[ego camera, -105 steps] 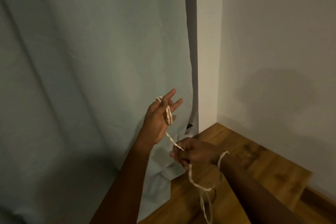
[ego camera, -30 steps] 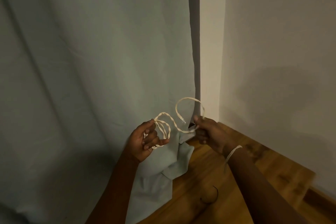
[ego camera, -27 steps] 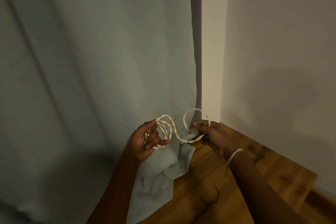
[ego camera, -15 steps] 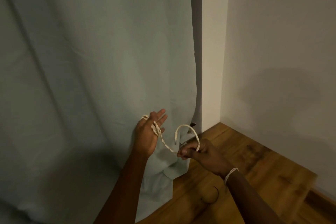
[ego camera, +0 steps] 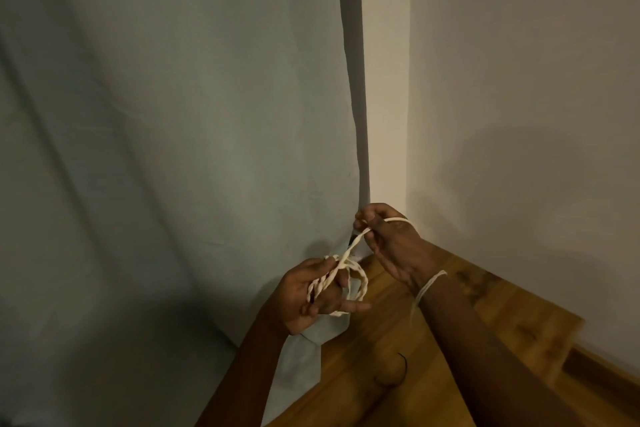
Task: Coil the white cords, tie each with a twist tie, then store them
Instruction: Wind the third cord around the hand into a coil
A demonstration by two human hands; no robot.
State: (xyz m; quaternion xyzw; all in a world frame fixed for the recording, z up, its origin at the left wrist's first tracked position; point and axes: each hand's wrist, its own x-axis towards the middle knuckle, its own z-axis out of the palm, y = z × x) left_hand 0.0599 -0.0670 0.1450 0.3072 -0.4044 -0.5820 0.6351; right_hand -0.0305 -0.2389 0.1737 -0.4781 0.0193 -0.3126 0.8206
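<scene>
From the head camera the light is dim; both forearms run off the bottom edge; one white cord (ego camera: pixel 346 274) shows, its loops around the left hand (ego camera: pixel 311 295), whose fingers curl about them; the right hand (ego camera: pixel 388 239) pinches its free end, raised beside the curtain (ego camera: pixel 173 114); one thin tie (ego camera: pixel 427 286) circles the right wrist; one dark curved thing (ego camera: pixel 398 371) on the wooden floor (ego camera: pixel 485 322) is unclear.

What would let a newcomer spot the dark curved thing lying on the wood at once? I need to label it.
Start at the brown wooden floor in the room's corner, right of the pale grey-green hanging curtain. Below the two hands winding the white twisted cord, between the forearms, lies a thin dark curved strand. Unlike the pale cord, it is black, hook-shaped and untouched.
</scene>
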